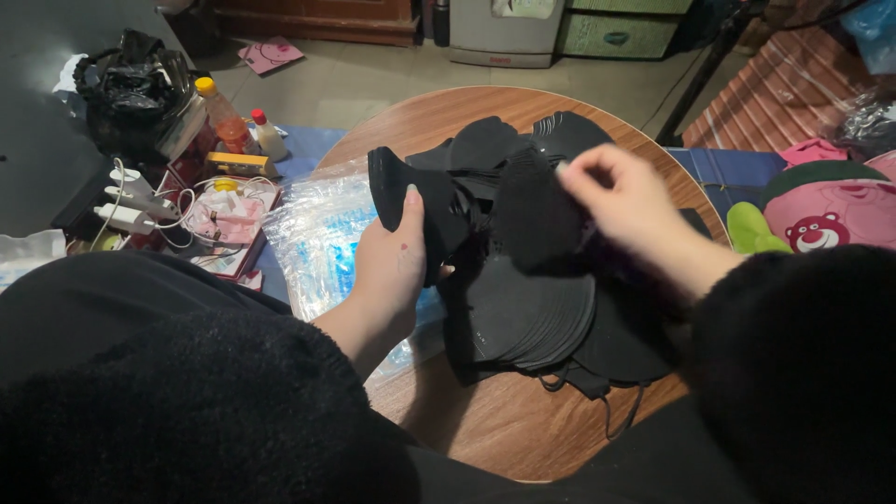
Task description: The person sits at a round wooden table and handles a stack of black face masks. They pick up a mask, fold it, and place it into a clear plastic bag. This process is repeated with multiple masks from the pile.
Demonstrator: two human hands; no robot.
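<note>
Over the round wooden table [523,420], the left hand [392,266] gripped a folded black mask [411,191], thumb pressed on its face. Right of it, the right hand [625,201] pinched another black mask [532,219] above the fanned mask pile [532,317]. Clear plastic bags [322,233] lay left.

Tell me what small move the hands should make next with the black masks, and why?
Probably the right hand should lift its pinched black mask clear of the fanned mask pile on the round wooden table. The left hand already grips a stack of masks, so the lifted one could join it.
</note>
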